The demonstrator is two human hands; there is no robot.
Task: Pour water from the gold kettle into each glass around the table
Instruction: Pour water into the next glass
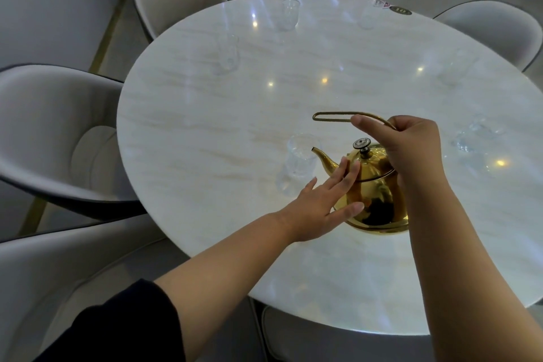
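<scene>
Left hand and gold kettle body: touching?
Touching. Head view: the left hand lays straight fingers and thumb flat against the gold kettle, on its side below the spout, with no gap showing.

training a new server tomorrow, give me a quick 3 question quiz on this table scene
1. True or false: the left hand grips the gold kettle by its handle.
2. Multiple choice: the spout points toward A) the nearest glass, B) the person, C) the far chairs.
3. Fill in: the kettle's lid is ___ (on/off).

Key: 1 false, the right hand holds the handle and the left lies open against the kettle's body; 2 A; 3 on.
</scene>
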